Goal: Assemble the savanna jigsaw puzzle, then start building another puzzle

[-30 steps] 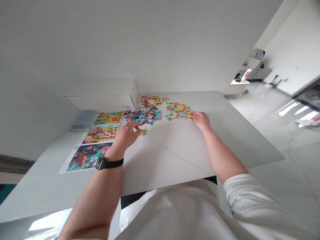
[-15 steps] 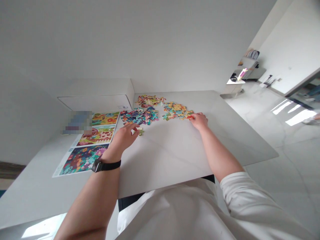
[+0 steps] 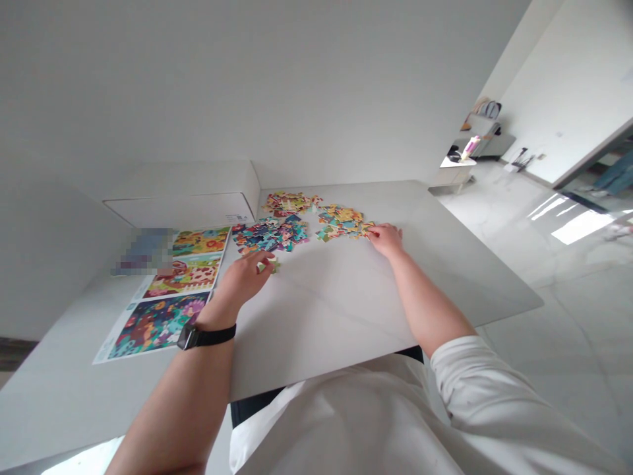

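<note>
Head view: left hand (image 3: 242, 280) curls narrowly over a puzzle piece (image 3: 268, 266), grip unclear, just below the dark pile (image 3: 270, 234); right of it, right hand (image 3: 386, 239) rests narrow fingertips on a yellow pile (image 3: 341, 223); light touches spare the heaps.

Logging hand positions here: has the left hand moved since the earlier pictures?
Yes. Judged against the dark multicoloured pile of puzzle pieces, the left hand has shifted slightly toward the person, and now reaches over the loose green piece.
</note>
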`<state>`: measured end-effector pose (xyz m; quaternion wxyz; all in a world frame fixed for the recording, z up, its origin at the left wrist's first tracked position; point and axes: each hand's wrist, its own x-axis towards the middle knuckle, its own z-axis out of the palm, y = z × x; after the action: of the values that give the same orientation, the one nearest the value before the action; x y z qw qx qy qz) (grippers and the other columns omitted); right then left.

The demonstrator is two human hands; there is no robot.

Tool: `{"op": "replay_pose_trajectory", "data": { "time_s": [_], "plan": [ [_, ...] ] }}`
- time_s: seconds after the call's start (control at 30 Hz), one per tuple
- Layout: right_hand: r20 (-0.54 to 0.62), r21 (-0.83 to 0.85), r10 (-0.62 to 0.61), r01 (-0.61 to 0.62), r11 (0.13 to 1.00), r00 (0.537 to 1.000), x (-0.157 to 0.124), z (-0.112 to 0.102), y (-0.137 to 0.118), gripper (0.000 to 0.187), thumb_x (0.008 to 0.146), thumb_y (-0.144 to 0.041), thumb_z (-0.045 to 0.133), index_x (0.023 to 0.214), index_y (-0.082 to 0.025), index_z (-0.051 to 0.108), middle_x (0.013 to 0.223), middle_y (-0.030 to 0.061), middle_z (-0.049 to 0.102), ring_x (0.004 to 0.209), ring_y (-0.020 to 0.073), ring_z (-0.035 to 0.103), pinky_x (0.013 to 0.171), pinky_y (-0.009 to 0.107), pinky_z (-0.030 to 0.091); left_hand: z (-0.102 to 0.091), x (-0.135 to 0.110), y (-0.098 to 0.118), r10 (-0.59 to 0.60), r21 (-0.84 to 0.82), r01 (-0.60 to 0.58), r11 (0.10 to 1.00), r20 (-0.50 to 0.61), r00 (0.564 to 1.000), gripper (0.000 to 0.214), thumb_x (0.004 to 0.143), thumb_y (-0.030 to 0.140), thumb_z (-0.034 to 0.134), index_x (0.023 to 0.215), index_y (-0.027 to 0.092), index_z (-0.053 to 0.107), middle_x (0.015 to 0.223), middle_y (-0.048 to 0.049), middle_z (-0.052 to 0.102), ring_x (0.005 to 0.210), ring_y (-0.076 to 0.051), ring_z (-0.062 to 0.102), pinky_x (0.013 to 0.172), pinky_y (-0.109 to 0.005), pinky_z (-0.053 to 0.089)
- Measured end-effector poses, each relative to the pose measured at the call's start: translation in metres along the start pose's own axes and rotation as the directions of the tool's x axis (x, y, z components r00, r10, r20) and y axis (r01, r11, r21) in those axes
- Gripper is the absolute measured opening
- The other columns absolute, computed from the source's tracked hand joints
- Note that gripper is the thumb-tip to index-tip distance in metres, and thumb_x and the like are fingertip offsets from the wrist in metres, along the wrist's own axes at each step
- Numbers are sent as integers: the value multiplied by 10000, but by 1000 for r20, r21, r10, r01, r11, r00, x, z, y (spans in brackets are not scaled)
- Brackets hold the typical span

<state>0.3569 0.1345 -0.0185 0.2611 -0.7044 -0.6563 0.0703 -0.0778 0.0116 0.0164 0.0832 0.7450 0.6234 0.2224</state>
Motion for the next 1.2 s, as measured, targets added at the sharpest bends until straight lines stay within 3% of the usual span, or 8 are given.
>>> {"op": "replay_pose_trajectory", "data": {
  "time_s": [0.17,0.3,0.57,0.73,0.93,1.2],
  "plan": [
    [-82,177,-40,54,983,996,1,-6,-2,294,944,-210,642,1117,-254,875,1226,100,823,1159,257,730,1151,447,533,0,-1,1,-14,6,14,1000,18,1000,385,997,400,549,1225,232,810,1111,-91,827,864,-249,748,850,-342,566],
    [-98,356,11,25,934,995,0,-7,-6,321,904,-186,576,1080,-220,841,1155,79,847,1062,222,767,1045,370,581,-1,0,4,2,-16,-2,1000,20,1000,382,999,419,550,1206,228,807,1129,-93,823,827,-232,732,834,-331,558],
    [-103,593,131,-45,804,986,3,-5,-6,360,783,-305,623,1102,-213,762,977,39,790,884,203,721,900,349,591,-1,-1,6,21,-28,-20,999,22,1000,394,1002,425,544,1210,213,804,1073,-103,820,818,-243,727,820,-349,557],
    [-2,817,203,-115,565,979,2,-8,-11,386,689,-432,732,1021,-239,689,807,-39,652,704,158,615,735,322,556,0,-2,6,18,-52,-17,998,17,1000,381,997,403,551,1218,220,802,1080,-98,830,791,-235,712,825,-354,568],
    [166,922,174,-216,321,971,-5,-12,-27,334,646,-365,777,922,-267,616,784,-29,672,717,152,639,783,342,594,-1,-3,9,23,-57,-23,998,3,1000,367,1006,400,547,1192,221,808,1136,-104,831,826,-237,716,832,-357,563],
    [302,921,81,-313,232,950,-19,-12,-44,255,686,-253,714,891,-284,565,755,-32,651,712,163,635,823,366,636,1,-5,13,14,-71,-13,997,11,1000,348,1017,320,550,1223,208,807,1159,-111,832,885,-246,732,898,-372,577]
  ]
}}
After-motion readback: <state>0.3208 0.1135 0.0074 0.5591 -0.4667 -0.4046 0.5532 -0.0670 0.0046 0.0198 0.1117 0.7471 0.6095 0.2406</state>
